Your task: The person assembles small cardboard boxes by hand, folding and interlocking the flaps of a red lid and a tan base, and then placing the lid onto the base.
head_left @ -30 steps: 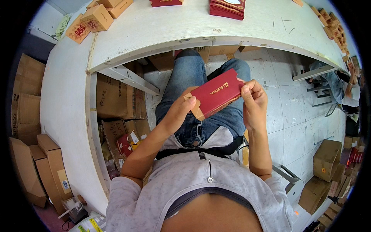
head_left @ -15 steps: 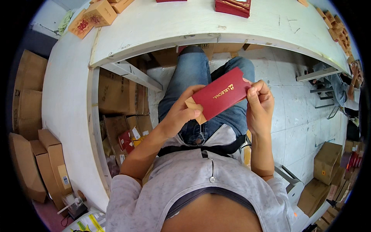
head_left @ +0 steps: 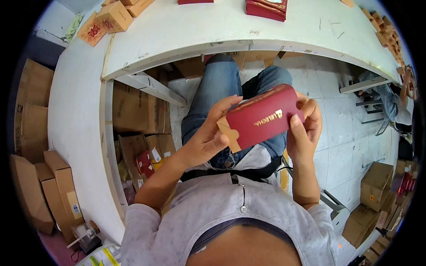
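Over my lap I hold a red paper sleeve [head_left: 266,122] with gold print, squeezed into a bowed tube shape. A tan card piece [head_left: 230,135] with a rounded tab pokes out of its left end. My left hand [head_left: 208,133] is closed round that end, fingers behind and thumb beside the tan card. At the right end, my right hand [head_left: 306,126] grips the sleeve with its thumb on the front and fingers at the back. What lies inside the sleeve is hidden.
On the white table [head_left: 177,31] ahead are a stack of red sleeves [head_left: 266,9] and some tan boxes [head_left: 113,17]. More tan pieces [head_left: 386,33] sit at the far right. Cardboard cartons [head_left: 57,186] stand left, others [head_left: 376,186] right. Another person [head_left: 390,99] is at the right edge.
The sleeve has gone from lying flat-faced to bowed, and its upper patterned side now shows. Its right end has come down slightly, and my right hand has shifted its hold there.
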